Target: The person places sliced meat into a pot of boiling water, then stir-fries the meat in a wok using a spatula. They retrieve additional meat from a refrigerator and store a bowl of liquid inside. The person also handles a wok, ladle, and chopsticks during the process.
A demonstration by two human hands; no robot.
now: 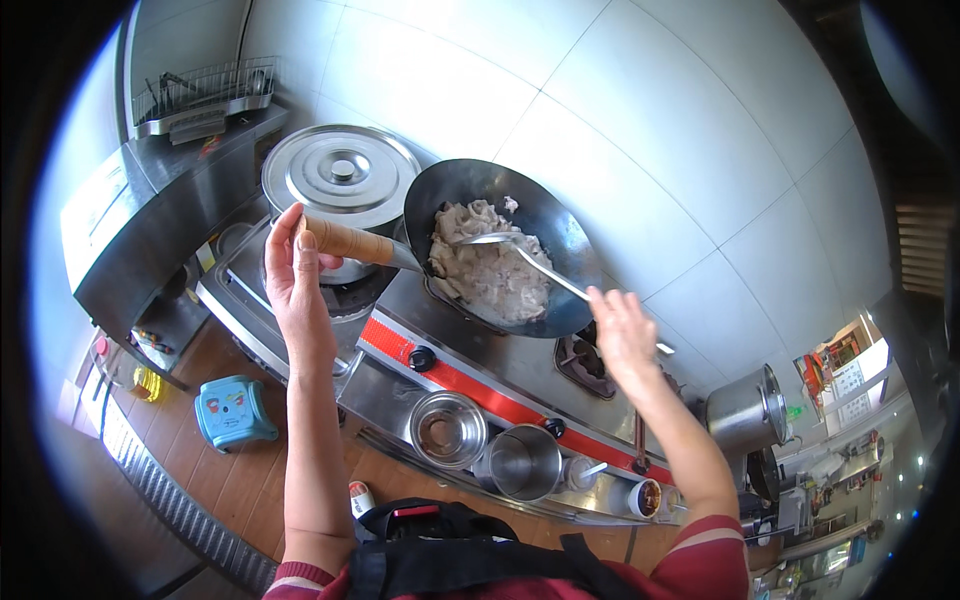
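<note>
A dark metal wok (571,247) is tilted over a stainless gas stove (517,352), its inside turned partly towards me. Pale sliced food that looks like meat (487,274) fills its middle, and one small piece clings higher up the wall. My left hand (300,300) grips the outer end of the wok's wooden handle (352,240), thumb on the near side. In my right hand (624,330) is the metal shaft of a wok ladle or spatula (551,274). Its curved head rests among the slices; food partly hides its shape.
Left of the wok stands a big lidded steel pot (341,169). Along the stove's front ledge are a steel bowl (448,429), an open steel pot (523,461) and a white bowl of dark red sauce (645,498). A blue stool (235,412) stands on the floor; a stockpot (744,411) is right.
</note>
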